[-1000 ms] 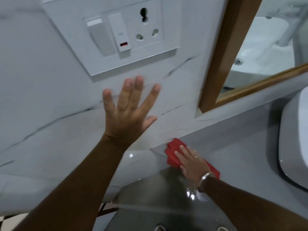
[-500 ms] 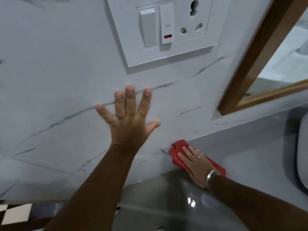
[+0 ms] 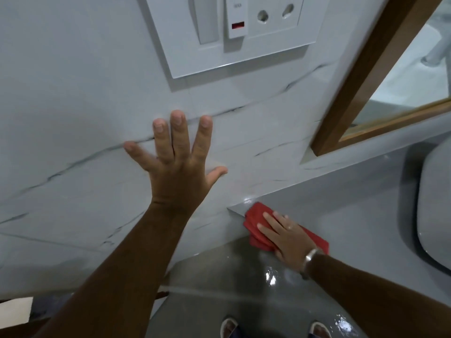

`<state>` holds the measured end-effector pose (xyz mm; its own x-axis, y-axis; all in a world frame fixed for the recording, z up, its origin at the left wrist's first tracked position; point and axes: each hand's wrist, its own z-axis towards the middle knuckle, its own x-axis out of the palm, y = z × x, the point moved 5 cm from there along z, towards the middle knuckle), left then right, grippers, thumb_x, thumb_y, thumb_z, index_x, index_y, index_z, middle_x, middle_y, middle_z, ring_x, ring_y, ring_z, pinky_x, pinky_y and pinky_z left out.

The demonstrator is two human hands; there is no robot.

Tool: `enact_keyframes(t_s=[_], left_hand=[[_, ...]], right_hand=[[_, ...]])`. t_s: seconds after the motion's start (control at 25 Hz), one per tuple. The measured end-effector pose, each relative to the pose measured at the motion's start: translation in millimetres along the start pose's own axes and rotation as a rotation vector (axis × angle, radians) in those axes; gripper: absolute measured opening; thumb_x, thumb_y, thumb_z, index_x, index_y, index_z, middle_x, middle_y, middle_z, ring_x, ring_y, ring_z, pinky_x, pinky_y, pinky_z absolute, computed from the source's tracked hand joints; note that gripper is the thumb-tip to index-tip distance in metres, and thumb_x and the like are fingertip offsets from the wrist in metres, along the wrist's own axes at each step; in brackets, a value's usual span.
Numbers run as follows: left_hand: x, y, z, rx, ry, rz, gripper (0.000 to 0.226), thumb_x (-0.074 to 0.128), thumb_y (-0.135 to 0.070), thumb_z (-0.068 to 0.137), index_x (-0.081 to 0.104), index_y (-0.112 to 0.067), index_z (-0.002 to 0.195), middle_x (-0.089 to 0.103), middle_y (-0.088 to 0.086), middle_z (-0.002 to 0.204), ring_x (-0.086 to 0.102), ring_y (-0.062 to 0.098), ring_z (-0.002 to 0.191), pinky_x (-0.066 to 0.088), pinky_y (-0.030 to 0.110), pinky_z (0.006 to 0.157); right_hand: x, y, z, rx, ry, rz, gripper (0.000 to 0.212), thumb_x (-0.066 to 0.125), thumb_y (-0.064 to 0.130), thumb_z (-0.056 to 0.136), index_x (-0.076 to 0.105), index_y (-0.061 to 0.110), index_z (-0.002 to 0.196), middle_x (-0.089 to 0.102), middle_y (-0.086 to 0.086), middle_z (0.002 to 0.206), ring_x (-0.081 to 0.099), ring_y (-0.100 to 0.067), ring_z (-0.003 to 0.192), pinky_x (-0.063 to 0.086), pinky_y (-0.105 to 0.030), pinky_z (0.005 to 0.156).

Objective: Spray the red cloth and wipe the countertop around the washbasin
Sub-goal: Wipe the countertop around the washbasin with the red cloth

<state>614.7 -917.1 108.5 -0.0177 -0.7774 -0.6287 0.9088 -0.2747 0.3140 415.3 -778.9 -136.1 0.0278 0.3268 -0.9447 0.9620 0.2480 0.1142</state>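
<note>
Two hands share the work at the far left corner of the countertop [image 3: 341, 215]: my right hand [image 3: 285, 236] lies flat on the folded red cloth [image 3: 256, 215], fingers together and pressing down rather than pinching, while my left hand [image 3: 178, 164] is spread wide, fingers splayed and holding nothing, its palm seemingly braced on the marble-look wall [image 3: 73, 118]. The cloth sits right at the counter's left end, touching or just short of the wall joint, with one red corner showing behind my wrist. I judge the wiping step to be in hand, the spraying behind me, since no spray bottle shows in this view. The next move, as I read it, calls for drawing the cloth back along the grey top toward the washbasin [image 3: 434, 203], whose white rim shows at the right edge, well apart from the cloth, with steady downward pressure so the fold does not bunch. The counter is smooth and grey; below its front edge the floor [image 3: 219, 284] gleams with wet highlights, and my feet show at the bottom. A switch and socket plate [image 3: 234, 35] is fixed to the wall above my left hand, and a wooden-framed mirror [image 3: 361, 76] hangs over the counter to the right.
</note>
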Motion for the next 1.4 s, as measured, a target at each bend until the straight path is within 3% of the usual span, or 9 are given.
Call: enact_keyframes(t_s=[0.12,0.32,0.48,0.56,0.68,0.92,1.12,1.28,1.4], left_hand=[[0,1,1,-0.010,0.009,0.010,0.129,0.052,-0.090,0.070,-0.012,-0.020,0.158,-0.039,0.015,0.158,-0.034,0.035,0.146,0.007,0.079,0.103],[0,0,1,-0.025,-0.006,-0.013,0.129,0.054,-0.089,0.071,-0.014,-0.022,0.158,-0.040,0.012,0.158,-0.035,0.032,0.145,0.020,0.083,0.094],[2,0,1,-0.010,-0.012,-0.020,0.129,0.055,-0.089,0.071,-0.013,-0.022,0.158,-0.039,0.011,0.158,-0.035,0.030,0.145,0.019,0.085,0.093],[3,1,-2,0.000,-0.037,0.004,0.129,0.055,-0.090,0.071,-0.012,-0.023,0.158,-0.038,0.010,0.159,-0.034,0.030,0.146,0.002,0.082,0.101],[5,2,0,0.002,-0.092,0.011,0.131,0.054,-0.092,0.068,-0.012,-0.024,0.158,-0.037,0.008,0.160,-0.034,0.027,0.147,-0.025,0.064,0.107],[-2,1,3,-0.003,-0.044,-0.047,0.129,0.048,-0.094,0.069,-0.017,-0.025,0.156,-0.036,0.016,0.159,-0.037,0.028,0.145,-0.031,0.062,0.103],[-1,-20,-12,-0.114,0.189,0.057,0.118,0.056,-0.074,0.084,-0.015,-0.015,0.156,0.010,0.038,0.155,0.014,0.063,0.139,-0.011,0.073,0.107],[-7,-116,-78,-0.015,0.529,-0.149,0.092,0.062,-0.034,0.082,0.015,-0.015,0.160,0.017,0.026,0.163,0.017,0.050,0.148,0.003,0.070,0.115],[-5,-214,-119,0.183,0.818,-0.387,0.065,0.063,-0.030,0.085,0.045,-0.019,0.147,0.043,0.016,0.154,0.037,0.038,0.142,0.008,0.063,0.118]], right_hand=[[-6,-66,-58,-0.004,0.019,0.025,0.085,0.055,0.026,0.069,0.023,0.036,0.147,0.013,0.002,0.157,0.026,-0.030,0.144,0.014,-0.042,0.115],[-43,-108,-8,0.584,-0.131,0.159,0.068,0.051,0.022,0.091,0.019,0.024,0.151,0.014,-0.007,0.162,0.017,-0.030,0.146,0.018,-0.045,0.118],[-16,-45,-12,-0.016,-0.056,0.121,0.069,0.056,0.010,0.071,0.046,0.021,0.139,0.032,-0.009,0.155,0.030,-0.034,0.141,0.024,-0.047,0.113],[-5,-65,-67,-0.158,0.027,0.161,0.065,0.056,0.010,0.070,0.051,0.029,0.133,0.029,0.003,0.156,0.023,-0.024,0.144,0.022,-0.045,0.116],[-24,-121,-86,0.041,-0.030,0.249,0.052,0.052,0.005,0.083,0.051,0.030,0.128,0.023,0.011,0.155,0.019,-0.024,0.145,0.019,-0.040,0.116],[-28,-129,-36,0.291,-0.201,0.193,0.039,0.044,-0.003,0.088,0.058,0.016,0.119,0.036,-0.008,0.154,0.031,-0.032,0.141,0.023,-0.041,0.115],[-10,-83,-92,0.019,-0.162,0.291,0.047,0.037,0.020,0.081,0.056,0.020,0.124,0.037,-0.012,0.153,0.032,-0.036,0.140,0.024,-0.050,0.115],[-18,-95,-109,0.062,-0.127,0.364,0.065,0.047,0.053,0.086,0.034,0.028,0.145,0.021,-0.001,0.158,0.015,-0.023,0.146,0.015,-0.046,0.118],[-25,-118,-120,0.195,-0.262,0.294,0.049,0.034,0.051,0.091,0.052,0.029,0.131,0.051,0.000,0.140,0.047,-0.024,0.128,0.041,-0.046,0.101]])
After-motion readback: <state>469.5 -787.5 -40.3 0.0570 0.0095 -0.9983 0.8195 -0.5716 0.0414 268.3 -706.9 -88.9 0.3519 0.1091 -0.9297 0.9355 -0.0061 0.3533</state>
